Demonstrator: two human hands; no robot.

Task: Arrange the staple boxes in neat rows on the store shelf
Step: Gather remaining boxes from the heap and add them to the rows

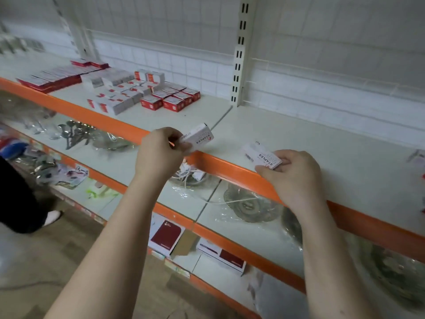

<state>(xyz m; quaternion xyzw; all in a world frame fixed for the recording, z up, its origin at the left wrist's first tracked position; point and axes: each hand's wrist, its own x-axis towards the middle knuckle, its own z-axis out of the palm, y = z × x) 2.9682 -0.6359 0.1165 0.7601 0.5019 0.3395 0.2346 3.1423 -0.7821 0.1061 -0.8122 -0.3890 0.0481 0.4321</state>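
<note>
Head view looks down along a pale store shelf edged with an orange front rail. Left hand is raised just above the rail, its fingers curled round one end of a white staple box printed STAPLES, which is tilted and held clear of the shelf surface. Right hand reaches over the rail and pinches a second staple box between thumb and fingers; this box lies low at the front edge of the shelf, though whether it rests on the surface cannot be told. The two held boxes are near each other but apart. Further back and to the left on the same shelf sits a group of arranged boxes, white ones and red ones in close rows, with flat red-edged packs beside them at the far left. A slotted upright post rises from the shelf against the white wire grid back panel. On the shelf below lie wrapped metal plates and spoons, and lower still are dark red packets.
</note>
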